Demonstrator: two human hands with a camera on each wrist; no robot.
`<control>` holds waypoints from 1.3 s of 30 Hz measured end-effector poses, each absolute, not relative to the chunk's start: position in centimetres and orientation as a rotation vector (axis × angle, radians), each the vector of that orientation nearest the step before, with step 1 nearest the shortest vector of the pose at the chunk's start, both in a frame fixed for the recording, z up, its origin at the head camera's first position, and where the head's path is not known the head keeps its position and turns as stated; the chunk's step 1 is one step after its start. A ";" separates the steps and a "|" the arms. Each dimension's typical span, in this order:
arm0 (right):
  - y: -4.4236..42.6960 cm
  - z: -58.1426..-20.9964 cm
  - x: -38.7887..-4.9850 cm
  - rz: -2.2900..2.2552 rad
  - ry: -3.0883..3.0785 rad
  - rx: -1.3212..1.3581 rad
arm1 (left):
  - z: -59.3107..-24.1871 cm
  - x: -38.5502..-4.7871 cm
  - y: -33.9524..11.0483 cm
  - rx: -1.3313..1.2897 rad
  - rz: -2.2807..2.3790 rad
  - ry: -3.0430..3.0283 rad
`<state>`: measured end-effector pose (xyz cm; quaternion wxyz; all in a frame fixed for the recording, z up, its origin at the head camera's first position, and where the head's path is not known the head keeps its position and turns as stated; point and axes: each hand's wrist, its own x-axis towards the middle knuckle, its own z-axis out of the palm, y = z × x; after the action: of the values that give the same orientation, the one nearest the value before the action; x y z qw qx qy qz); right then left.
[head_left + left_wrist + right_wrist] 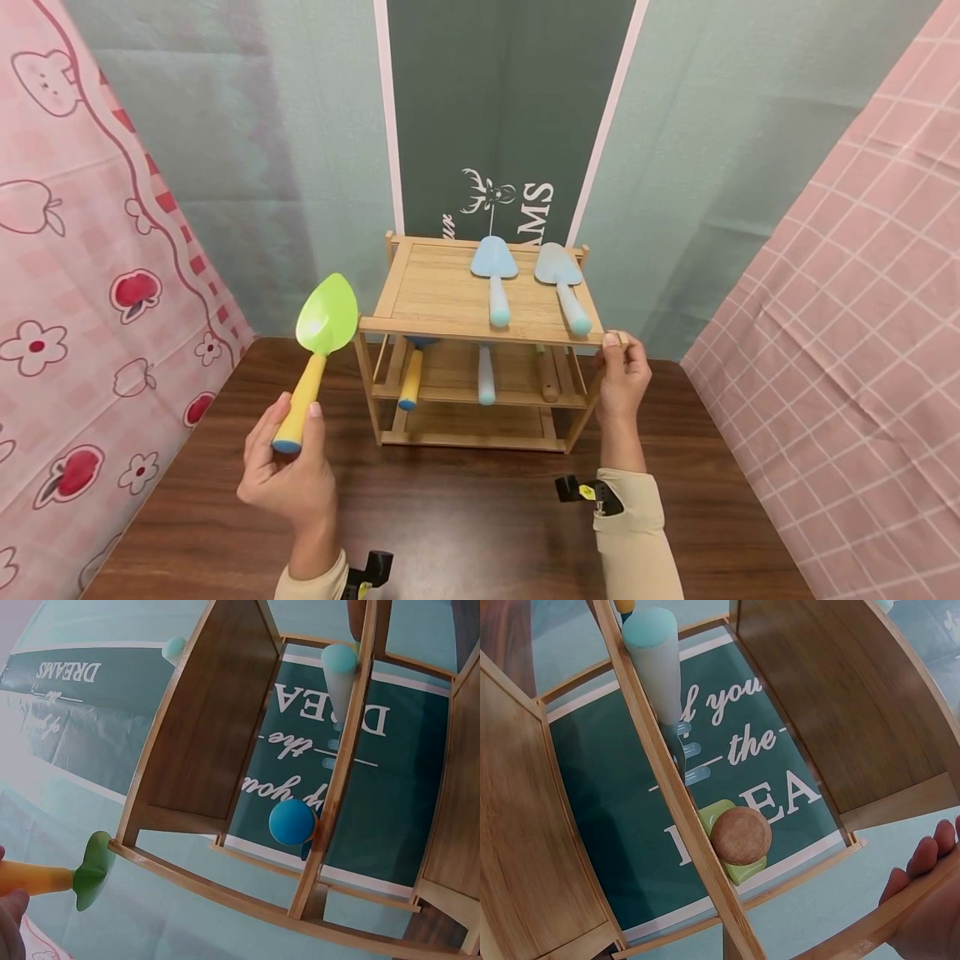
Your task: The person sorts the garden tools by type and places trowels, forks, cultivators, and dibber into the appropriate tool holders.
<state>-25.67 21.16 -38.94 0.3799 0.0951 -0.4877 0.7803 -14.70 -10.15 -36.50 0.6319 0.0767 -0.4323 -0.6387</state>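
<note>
A toy trowel with a green leaf-shaped blade and yellow handle is held by its handle in my left hand, left of the wooden rack. Its blade points up and lies near the rack's front left corner. My right hand grips the rack's front right corner at the top shelf; in the right wrist view its fingertips curl over the wooden post. On the top shelf lie a blue trowel and a paler trowel, handles toward me.
On the middle shelf lie a yellow handle, a white handle and a wooden handle, their heads partly hidden by the top shelf. The rack stands on a dark wooden table, with curtains behind and at both sides.
</note>
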 end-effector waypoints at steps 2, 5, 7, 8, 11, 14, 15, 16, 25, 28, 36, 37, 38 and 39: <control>21.2 -38.9 -25.6 1.993 -1.250 0.243 | -36.4 -14.9 -10.1 0.165 -1.459 -0.995; 21.2 -39.0 -25.7 1.991 -1.249 0.263 | -36.2 -15.2 -9.9 0.160 -1.442 -1.007; 21.2 -39.0 -25.7 1.983 -1.254 0.276 | -36.0 -15.5 -9.7 0.155 -1.432 -1.015; 21.2 -39.0 -25.8 1.982 -1.253 0.282 | -35.9 -15.6 -9.6 0.152 -1.428 -1.020; 21.2 -39.0 -25.8 1.983 -1.251 0.288 | -35.6 -15.8 -9.4 0.138 -1.430 -1.025; 21.1 -38.9 -25.7 1.993 -1.239 0.289 | -35.4 -16.1 -9.2 0.125 -1.446 -1.025; 21.1 -38.9 -25.7 1.994 -1.236 0.289 | -35.4 -16.2 -9.1 0.121 -1.453 -1.023; 21.1 -38.9 -25.7 1.995 -1.233 0.288 | -35.3 -16.2 -9.0 0.119 -1.461 -1.020; 21.1 -38.8 -25.7 1.980 -1.238 0.280 | -35.2 -17.0 -8.9 0.118 -1.527 -1.028; 21.1 -38.8 -25.7 1.985 -1.234 0.282 | -35.1 -17.3 -8.7 0.112 -1.547 -1.027; 21.1 -39.0 -25.7 1.972 -1.256 0.275 | -35.1 -18.2 -8.5 0.072 -1.575 -1.074; 21.1 -39.0 -25.7 1.974 -1.253 0.274 | -35.3 -18.4 -8.5 0.066 -1.579 -1.084; 21.1 -38.9 -25.7 1.976 -1.250 0.272 | -35.5 -18.7 -8.6 0.061 -1.582 -1.094; 21.1 -38.9 -25.7 1.976 -1.247 0.269 | -35.6 -18.9 -8.6 0.054 -1.581 -1.105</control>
<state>-25.72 21.11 -38.93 0.3844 0.1057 -0.4894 0.7756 -18.91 -8.61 -35.64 0.5694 0.0232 -0.4708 -0.6735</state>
